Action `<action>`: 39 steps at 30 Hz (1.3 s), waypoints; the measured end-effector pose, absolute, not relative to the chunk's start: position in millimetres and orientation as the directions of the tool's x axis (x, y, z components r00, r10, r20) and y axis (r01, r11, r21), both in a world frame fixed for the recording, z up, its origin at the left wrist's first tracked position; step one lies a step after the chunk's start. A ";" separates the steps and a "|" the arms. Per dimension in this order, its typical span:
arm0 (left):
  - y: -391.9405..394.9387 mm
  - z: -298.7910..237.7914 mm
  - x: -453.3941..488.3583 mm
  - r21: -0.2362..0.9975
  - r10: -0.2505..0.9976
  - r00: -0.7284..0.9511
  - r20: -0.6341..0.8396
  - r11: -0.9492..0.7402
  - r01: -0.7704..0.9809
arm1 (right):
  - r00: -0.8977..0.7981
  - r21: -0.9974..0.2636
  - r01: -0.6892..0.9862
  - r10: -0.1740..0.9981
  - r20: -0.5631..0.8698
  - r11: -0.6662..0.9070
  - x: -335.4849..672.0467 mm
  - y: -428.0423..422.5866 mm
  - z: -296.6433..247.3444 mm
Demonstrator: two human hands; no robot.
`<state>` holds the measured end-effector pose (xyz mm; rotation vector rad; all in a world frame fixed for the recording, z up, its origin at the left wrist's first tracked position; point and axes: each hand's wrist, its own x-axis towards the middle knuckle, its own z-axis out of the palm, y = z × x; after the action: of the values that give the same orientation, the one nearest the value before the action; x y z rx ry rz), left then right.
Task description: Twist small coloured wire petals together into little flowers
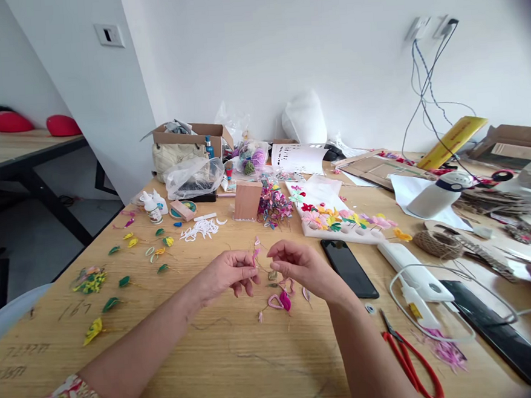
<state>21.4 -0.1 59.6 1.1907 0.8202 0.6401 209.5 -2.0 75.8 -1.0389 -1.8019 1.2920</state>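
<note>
My left hand [235,275] pinches a small pink yarn piece [255,253] that stands upright between thumb and forefinger. Close by on the right, my right hand [301,268] has its fingers curled and the thumb near the fingertips; a thin strand may be held there, too fine to make out. Below the hands, a pink loop [275,301] and a magenta petal [285,300] lie on the wooden table [204,367], among other small wired pieces.
Yellow and green leaves [111,304] lie at left. A white foam block [340,230] carries colourful flowers. At right are a phone [350,269], red-handled scissors [410,358], a white power strip [411,270] with its cable, and a twine roll [438,244]. A pink box [247,201] stands behind.
</note>
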 end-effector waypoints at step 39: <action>-7.9 33.2 14.0 0.977 0.927 0.358 0.114 -0.170 0.129 | -0.237 -0.935 0.348 0.971 -0.025 0.061 165.4 0.5 69.9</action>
<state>14.0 -7.9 33.2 1.5795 0.9762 0.9609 165.4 0.5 69.9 -1.3345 -1.6696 1.1795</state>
